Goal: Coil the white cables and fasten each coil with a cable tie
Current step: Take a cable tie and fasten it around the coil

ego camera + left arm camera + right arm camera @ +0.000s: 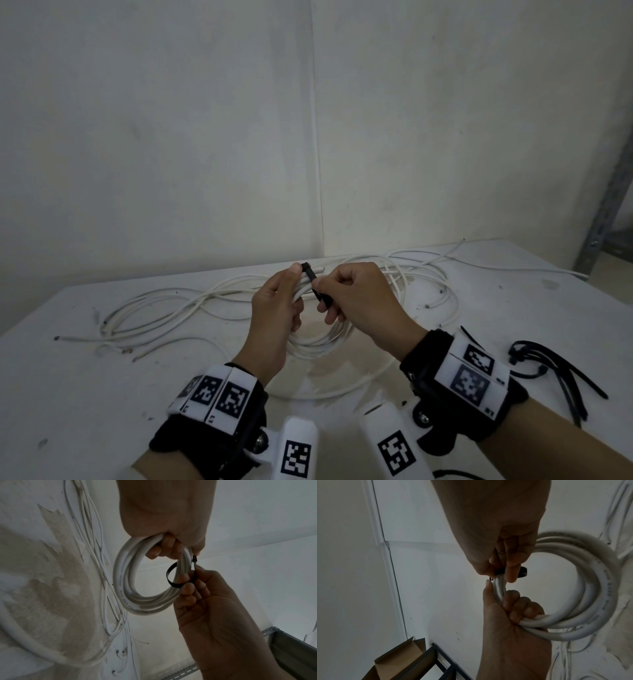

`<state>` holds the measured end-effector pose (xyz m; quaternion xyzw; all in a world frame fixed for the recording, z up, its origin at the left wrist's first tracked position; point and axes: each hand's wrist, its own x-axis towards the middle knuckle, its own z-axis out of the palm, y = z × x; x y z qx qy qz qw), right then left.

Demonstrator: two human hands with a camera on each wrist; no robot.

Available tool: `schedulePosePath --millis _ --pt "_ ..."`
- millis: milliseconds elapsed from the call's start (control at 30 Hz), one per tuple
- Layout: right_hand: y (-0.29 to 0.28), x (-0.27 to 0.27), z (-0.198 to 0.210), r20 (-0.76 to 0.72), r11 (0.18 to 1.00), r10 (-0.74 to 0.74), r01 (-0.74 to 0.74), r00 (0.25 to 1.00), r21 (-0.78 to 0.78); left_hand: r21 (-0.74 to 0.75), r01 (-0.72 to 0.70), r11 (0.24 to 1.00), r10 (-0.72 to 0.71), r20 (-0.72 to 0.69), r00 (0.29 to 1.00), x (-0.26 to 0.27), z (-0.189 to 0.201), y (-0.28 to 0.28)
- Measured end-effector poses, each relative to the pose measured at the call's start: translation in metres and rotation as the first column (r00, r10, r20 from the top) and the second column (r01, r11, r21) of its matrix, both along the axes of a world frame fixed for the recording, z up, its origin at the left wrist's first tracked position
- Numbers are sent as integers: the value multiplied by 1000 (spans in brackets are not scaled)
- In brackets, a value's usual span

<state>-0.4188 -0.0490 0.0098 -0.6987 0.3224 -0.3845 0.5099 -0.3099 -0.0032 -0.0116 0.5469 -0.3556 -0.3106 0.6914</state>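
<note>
Above the table, my left hand point(295, 291) grips a small coil of white cable point(318, 346), fingers curled round its top strands. A black cable tie point(320, 295) loops around those strands, and my right hand point(327, 298) pinches its tail between thumb and fingers. In the left wrist view the coil point(123, 585) hangs from my left hand point(164, 549), with the tie point(170, 574) looped loosely on its right side and held by my right hand point(190, 582). In the right wrist view my right hand point(503, 573) pinches the tie point(523, 572) above my left hand point(513, 609), which holds the coil point(594, 588).
Loose white cables point(154, 308) sprawl across the scuffed white table point(68, 394), more of them at the back right point(428, 270). A bunch of spare black cable ties point(555, 370) lies at the right. A metal shelf upright point(603, 212) stands far right. A cardboard box point(399, 660) sits below.
</note>
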Motion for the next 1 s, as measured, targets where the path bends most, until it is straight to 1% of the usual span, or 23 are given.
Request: schedulePosePath --millis 167,267,367,533,767,867,933,1000 --pt "-1 -1 2 -11 999 1 -1 1000 35 0 3 1000 -3 0 1000 -1 -1 1" --pt "-1 -1 3 2 999 5 -5 1000 50 2 1 1000 -1 -8 1000 0 -2 0" --pt "-1 0 4 25 999 -9 8 1000 39 14 -3 1000 2 15 1000 -2 -2 0" --pt "1 8 1 2 992 -90 89 996 -88 16 -16 1000 15 22 1000 -6 -2 1" --pt "8 7 -10 -69 976 -47 31 997 -216 3 -65 998 65 -26 998 0 -2 4" --pt "7 7 -12 -5 983 -43 42 999 -176 6 -68 998 68 -33 997 -3 -3 3" --pt "6 8 -10 61 988 -70 77 996 -136 5 -55 998 55 -19 998 -6 -2 3" --pt "7 9 -8 94 988 -79 91 992 -123 4 -46 999 46 2 999 -7 -1 5"
